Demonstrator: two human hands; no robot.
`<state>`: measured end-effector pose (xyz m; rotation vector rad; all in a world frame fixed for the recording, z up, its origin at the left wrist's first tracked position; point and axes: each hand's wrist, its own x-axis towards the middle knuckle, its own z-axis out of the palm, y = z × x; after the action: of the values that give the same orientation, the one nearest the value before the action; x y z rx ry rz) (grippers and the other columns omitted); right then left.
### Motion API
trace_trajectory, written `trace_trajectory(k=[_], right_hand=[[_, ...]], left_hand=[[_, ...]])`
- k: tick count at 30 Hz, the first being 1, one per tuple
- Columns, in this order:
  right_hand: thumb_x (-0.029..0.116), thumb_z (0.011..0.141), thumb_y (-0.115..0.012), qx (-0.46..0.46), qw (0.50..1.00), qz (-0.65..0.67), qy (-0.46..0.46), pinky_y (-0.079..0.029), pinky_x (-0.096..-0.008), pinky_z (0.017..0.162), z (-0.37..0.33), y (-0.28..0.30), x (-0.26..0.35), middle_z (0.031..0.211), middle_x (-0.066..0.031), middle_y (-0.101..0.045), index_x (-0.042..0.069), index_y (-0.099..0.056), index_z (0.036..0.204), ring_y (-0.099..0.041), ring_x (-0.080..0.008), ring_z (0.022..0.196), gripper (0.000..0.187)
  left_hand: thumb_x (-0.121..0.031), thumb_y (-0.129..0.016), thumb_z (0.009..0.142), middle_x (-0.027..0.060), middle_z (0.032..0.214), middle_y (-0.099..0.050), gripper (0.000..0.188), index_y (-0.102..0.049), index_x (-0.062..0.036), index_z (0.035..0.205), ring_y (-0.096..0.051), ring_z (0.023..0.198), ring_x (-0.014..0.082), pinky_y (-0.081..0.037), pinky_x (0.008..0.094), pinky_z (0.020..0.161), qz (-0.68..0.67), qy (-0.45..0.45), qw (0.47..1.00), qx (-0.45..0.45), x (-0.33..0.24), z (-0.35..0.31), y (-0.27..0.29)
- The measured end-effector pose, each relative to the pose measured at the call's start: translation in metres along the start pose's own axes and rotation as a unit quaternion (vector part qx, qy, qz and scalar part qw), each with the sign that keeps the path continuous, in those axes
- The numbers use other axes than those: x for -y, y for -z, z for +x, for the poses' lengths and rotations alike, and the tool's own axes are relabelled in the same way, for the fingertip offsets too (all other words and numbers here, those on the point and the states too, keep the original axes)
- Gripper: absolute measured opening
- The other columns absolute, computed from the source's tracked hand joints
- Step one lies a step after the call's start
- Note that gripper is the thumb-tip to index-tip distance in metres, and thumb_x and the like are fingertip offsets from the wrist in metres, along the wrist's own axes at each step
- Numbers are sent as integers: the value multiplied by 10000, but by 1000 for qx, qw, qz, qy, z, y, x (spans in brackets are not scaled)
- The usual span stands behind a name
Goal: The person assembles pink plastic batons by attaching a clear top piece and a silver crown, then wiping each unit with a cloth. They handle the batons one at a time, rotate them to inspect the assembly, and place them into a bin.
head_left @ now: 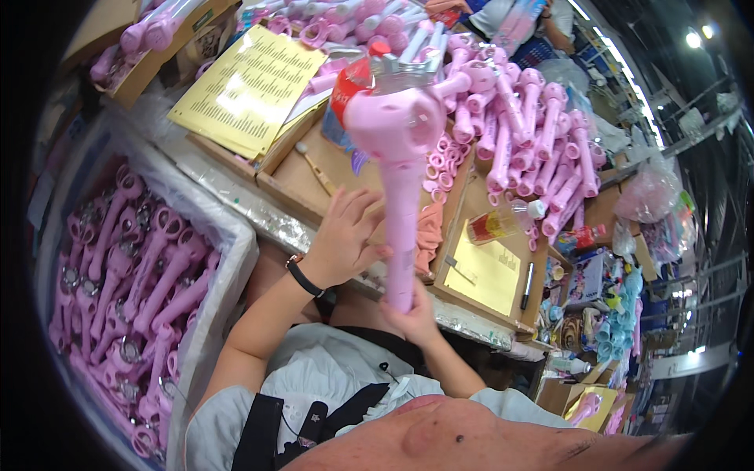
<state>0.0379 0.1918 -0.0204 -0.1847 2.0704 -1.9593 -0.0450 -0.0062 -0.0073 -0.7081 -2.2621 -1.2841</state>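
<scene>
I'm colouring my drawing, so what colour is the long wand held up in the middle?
The wand is light pink; the head view shows it best.

From head height we go, one wide fisheye peering down, left hand (344, 242) and right hand (415, 315) close below, workbench (263, 216) curving off toward the rim

Black marker (527, 286) beside a yellow sheet (488, 281), white-capped bottle (501, 223) nearby
</scene>
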Motion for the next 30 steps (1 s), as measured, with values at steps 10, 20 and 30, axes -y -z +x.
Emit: trace_trajectory(k=[10,20,30], right_hand=[[163,758,-655,-172,981,-70,54,-479,-279,532,170,149,168,764,-78,-601,-7,-566,944,-582,-161,590,267],[130,640,-692,-385,910,-147,-37,-419,-326,420,365,265,172,749,-105,-582,-45,-592,908,-538,-198,511,335],[269,659,-679,-455,795,-402,-4,-524,-446,651,391,259,145,987,-230,-633,-42,-613,1013,-638,-353,695,475]], left_hand=[[-163,-650,723,70,902,-644,103,-632,-62,739,-596,947,245,-411,418,923,191,-53,973,-118,47,-6,-29],[-186,-663,707,97,857,-664,155,-622,-57,634,-625,874,236,-453,377,884,207,-84,964,-146,47,-5,-26],[-166,-637,721,62,903,-674,101,-627,-86,659,-630,864,200,-459,355,859,212,-57,967,-126,47,-6,-30]])
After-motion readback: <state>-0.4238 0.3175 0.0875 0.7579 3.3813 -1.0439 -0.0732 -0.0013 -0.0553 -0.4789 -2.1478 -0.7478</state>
